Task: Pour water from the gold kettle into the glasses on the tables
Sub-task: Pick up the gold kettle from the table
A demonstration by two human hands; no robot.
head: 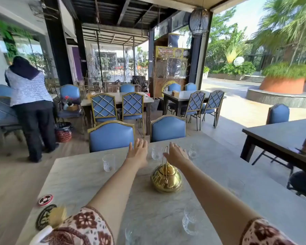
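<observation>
Two blue padded chairs (111, 136) with gold frames stand side by side at the centre of the frame, their backs upright. Behind them, more blue lattice-backed chairs (104, 107) ring two further tables. At the left edge a person in a patterned top (27, 89) bends away from the camera — just beside them, a red basket (64, 135) on the floor. Lower left, two round dark coasters (45, 200) lie near each other. Upper right — palms and an orange planter (283, 84).

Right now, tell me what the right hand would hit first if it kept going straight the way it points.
Probably the glass just beyond the right hand; its fingers point toward it. The kettle handle sits beside the thumb, though depth is unclear.
</observation>
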